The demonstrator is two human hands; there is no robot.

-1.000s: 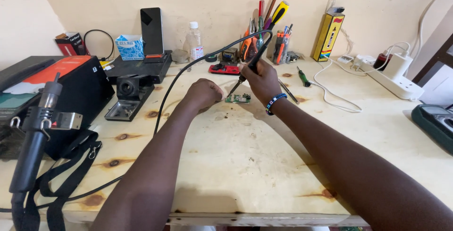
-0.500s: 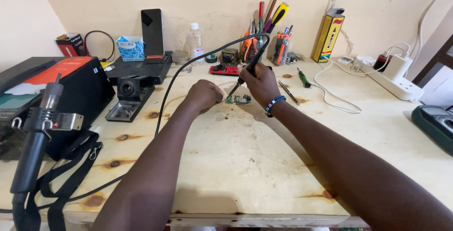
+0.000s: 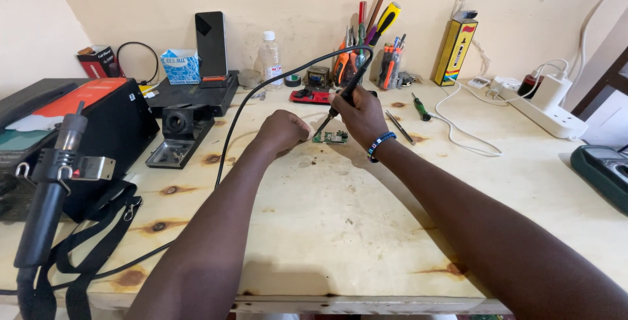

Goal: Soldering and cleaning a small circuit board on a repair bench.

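Hidden behind the curled left hand (image 3: 282,130): whatever its grip pinches, impossible to tell. Right hand (image 3: 358,116) clamped on one soldering iron (image 3: 343,100), tip down at one small green circuit board (image 3: 330,137) lying mid-tabletop (image 3: 340,228). One green screwdriver (image 3: 420,107) nearby.

I take the circuit board (image 3: 330,137) on the workbench (image 3: 340,228) as my landmark. My left hand (image 3: 282,130) rests just left of it; my right hand (image 3: 360,116) sits just right, holding a soldering iron (image 3: 341,102) whose tip meets the board. Tweezers (image 3: 399,127) and a screwdriver (image 3: 420,107) lie further right, a power strip (image 3: 546,114) beyond them. Behind the board stands a tool holder (image 3: 390,71). Far left: an iron stand (image 3: 180,134), then a hot-air handle (image 3: 49,189).
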